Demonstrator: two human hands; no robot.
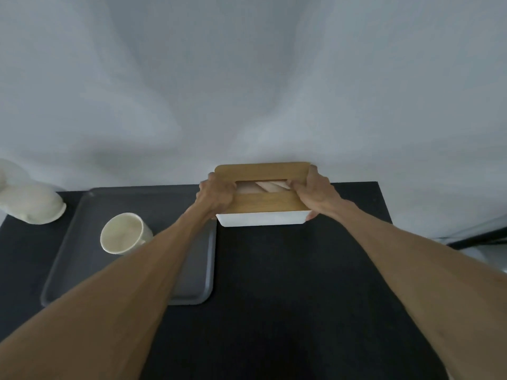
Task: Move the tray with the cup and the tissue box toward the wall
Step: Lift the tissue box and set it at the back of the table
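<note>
A white tissue box (262, 219) with a wooden lid and a slot showing tissue sits at the back of the dark table, right beside the tray and against the wall. My left hand (216, 194) grips its left end and my right hand (315, 189) grips its right end. The grey tray (71, 242) lies flat to the left of the box. A cream cup (123, 233) stands on the tray, partly covered by my left forearm.
A white rounded object (30, 204) stands at the table's back left corner, next to the tray. The pale wall (247, 91) rises directly behind the table. The dark tabletop (288, 283) stretches toward me. A dark edge (477, 237) shows at far right.
</note>
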